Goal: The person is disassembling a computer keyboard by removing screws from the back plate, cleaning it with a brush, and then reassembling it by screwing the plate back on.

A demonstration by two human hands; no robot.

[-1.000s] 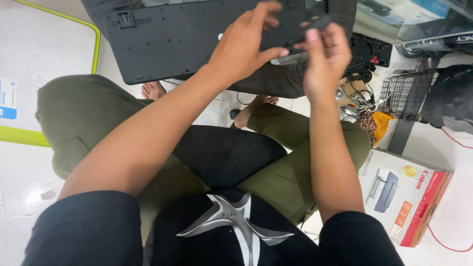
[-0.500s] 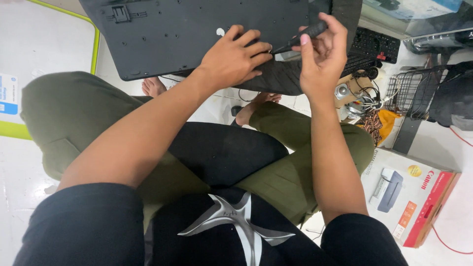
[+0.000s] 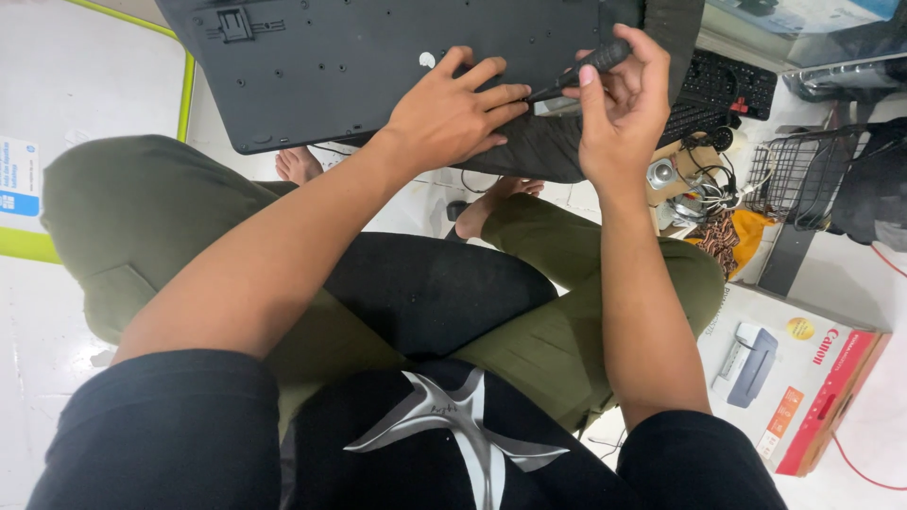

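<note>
My left hand (image 3: 452,115) lies spread flat on the upturned black keyboard (image 3: 378,57) resting across my knees, while my right hand (image 3: 619,109) closes round a black screwdriver (image 3: 581,68), tip against the keyboard's underside.

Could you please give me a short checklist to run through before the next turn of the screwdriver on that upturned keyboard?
1. Left hand pressed flat on the upturned keyboard: ok.
2. Right hand gripping the screwdriver handle: ok.
3. Screwdriver tip seated in a screw: cannot tell, the left fingers hide it.
4. Keyboard supported across the knees: cannot tell, its far edge is out of view.
5. Loose screws kept somewhere safe: cannot tell, none visible.
</note>
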